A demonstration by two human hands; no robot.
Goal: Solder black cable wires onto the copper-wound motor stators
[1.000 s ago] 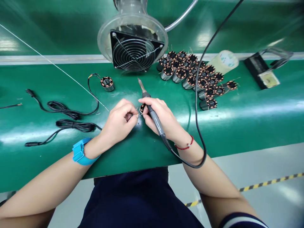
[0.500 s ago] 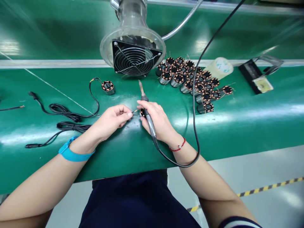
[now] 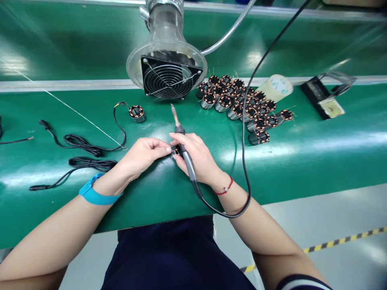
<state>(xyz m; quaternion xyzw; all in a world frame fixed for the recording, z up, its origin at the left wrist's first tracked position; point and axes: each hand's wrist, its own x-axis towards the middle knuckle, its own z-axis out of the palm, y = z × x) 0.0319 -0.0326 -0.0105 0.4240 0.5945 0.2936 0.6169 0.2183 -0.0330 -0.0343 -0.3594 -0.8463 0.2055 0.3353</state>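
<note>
My right hand [image 3: 198, 155] is wrapped round a soldering iron [image 3: 189, 163], its tip pointing away from me toward the fan. The thumb and fingers of that hand also steady a small copper-wound motor stator [image 3: 177, 150], mostly hidden behind the hand and iron. My left hand [image 3: 148, 155] pinches a thin dark wire [image 3: 173, 148] against the stator's left side; the fingertips cover most of it. A coiled black cable [image 3: 92, 163] runs under my left wrist. Beyond my left hand stands another stator [image 3: 137, 114], with a second black cable [image 3: 78, 141] joined to its wires.
A fume-extractor fan [image 3: 171, 80] hangs over the bench's back. To its right several stators [image 3: 236, 98] stand grouped, with a tape roll [image 3: 276, 86] and a black soldering-iron stand [image 3: 320, 96] beyond. The iron's cord [image 3: 245, 141] loops across my right forearm.
My left fingers have moved right, bringing the wire closer to the stator in my right hand. The iron stays in my right hand; the whole view has shifted slightly.
</note>
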